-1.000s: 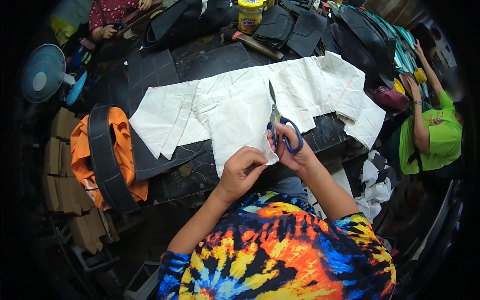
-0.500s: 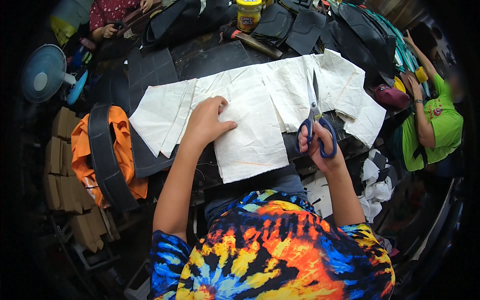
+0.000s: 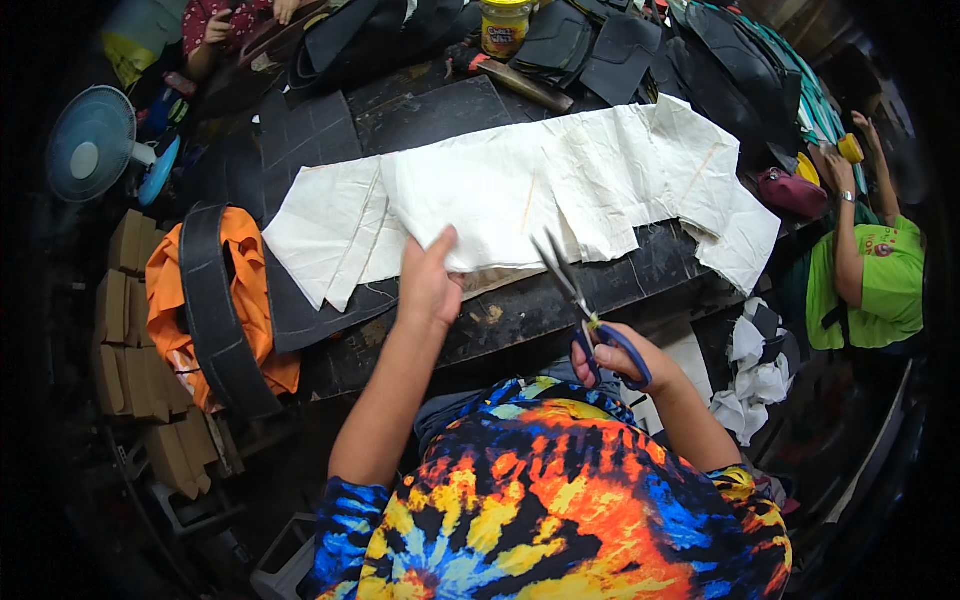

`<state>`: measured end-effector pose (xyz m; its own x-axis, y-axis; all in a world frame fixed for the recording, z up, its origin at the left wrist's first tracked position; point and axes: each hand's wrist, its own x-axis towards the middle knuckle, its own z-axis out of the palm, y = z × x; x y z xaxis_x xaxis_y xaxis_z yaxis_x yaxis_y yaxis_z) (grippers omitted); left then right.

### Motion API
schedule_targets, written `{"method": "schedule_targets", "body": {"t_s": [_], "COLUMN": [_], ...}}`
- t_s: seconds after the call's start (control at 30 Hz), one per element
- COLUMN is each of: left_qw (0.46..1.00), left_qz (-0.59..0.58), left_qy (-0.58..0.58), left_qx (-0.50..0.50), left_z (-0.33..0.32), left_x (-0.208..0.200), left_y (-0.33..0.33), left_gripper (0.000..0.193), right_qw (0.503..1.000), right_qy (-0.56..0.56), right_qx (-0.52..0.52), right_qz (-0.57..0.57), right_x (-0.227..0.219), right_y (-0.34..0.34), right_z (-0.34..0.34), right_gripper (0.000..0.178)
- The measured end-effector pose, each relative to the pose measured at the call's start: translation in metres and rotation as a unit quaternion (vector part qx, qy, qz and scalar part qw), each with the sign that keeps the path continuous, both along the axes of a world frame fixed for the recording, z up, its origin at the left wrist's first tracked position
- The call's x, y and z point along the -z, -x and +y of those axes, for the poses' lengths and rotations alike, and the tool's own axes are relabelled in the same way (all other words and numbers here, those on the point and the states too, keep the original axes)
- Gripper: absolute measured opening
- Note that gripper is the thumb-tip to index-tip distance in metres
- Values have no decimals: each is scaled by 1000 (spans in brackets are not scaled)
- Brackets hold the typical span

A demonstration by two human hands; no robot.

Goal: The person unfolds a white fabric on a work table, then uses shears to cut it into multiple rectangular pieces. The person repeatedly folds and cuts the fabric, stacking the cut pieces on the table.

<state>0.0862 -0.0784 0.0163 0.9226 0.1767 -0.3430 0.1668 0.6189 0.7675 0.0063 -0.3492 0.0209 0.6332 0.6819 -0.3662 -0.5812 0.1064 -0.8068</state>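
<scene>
White cloth [image 3: 480, 190] lies across the dark table in creased, overlapping pieces, with faint orange lines drawn on it. At its near edge is my left hand [image 3: 432, 285], thumb on top and fingers partly hidden under the cloth, pinching it. My right hand [image 3: 640, 362] holds scissors [image 3: 570, 285] with dark blue handles, fingers through the loops. Their blades are slightly apart and point up and to the left, with the tips just by the cloth's near edge.
Black cut panels [image 3: 310, 135], a hammer [image 3: 525, 85] and a yellow-lidded tub [image 3: 505, 28] sit toward the back. An orange cloth [image 3: 240, 260] and a fan [image 3: 90, 145] are at left. White scraps [image 3: 755, 375] hang at right, near a person in green [image 3: 870, 280].
The flap of cloth that hung toward me is now folded back. My left hand has moved down to the cloth's near edge. My right hand has drawn the scissors nearer and leftward.
</scene>
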Motion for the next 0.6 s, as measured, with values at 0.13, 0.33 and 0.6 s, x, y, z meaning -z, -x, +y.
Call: {"method": "schedule_targets", "body": {"t_s": [0.13,0.33,0.6], "left_qw": [991,972,967], "left_qz": [39,38,61], "left_qy": [127,233,246], "left_qx": [26,6,1], "left_z": [-22,-43,-50], "left_x": [4,0,17], "left_y": [25,39,68], "left_gripper": [52,44,43], "right_qw": [996,998,991], "right_qy": [-1,38,41], "right_qx": [-90,-42,121], "right_qz": [14,-16,36], "right_x": [10,15,28], "right_y": [11,31,43], "right_z": [-11,-30,16], "right_gripper": [61,65,47]}}
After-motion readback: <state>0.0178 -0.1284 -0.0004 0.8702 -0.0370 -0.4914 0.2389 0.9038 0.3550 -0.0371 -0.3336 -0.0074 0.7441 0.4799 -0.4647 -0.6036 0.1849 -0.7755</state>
